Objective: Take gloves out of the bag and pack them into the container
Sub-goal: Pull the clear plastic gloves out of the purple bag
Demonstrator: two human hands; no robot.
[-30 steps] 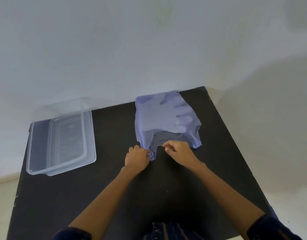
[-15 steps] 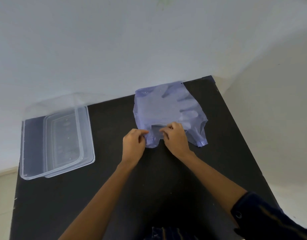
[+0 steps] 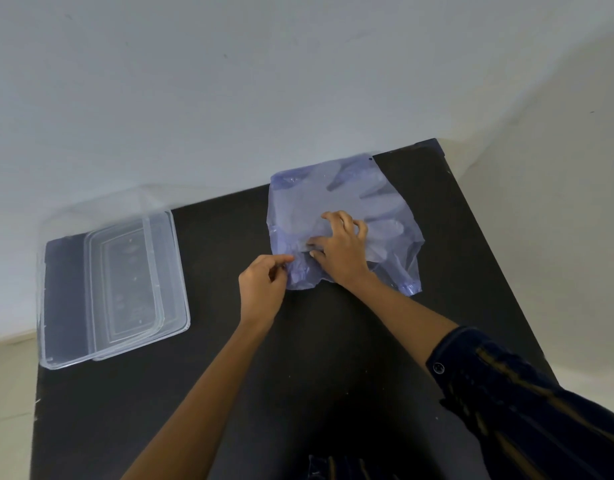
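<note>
With the left hand (image 3: 262,287) pinching the mouth edge of the purple plastic bag (image 3: 336,199) at 1 o'clock, the right hand (image 3: 340,249), fingers spread inside, should grip one glove (image 3: 385,226) firmly; clear container (image 3: 181,306) waits at 9 o'clock.

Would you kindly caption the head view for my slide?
Left hand pinches the bag edge, right hand reaches inside; clear container waits alongside.

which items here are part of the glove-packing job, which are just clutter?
Job:
- bag, gloves visible through it, left hand pinching its edge, right hand on it
- clear container
- its lid

Clutter:
- none visible on the black table
</note>
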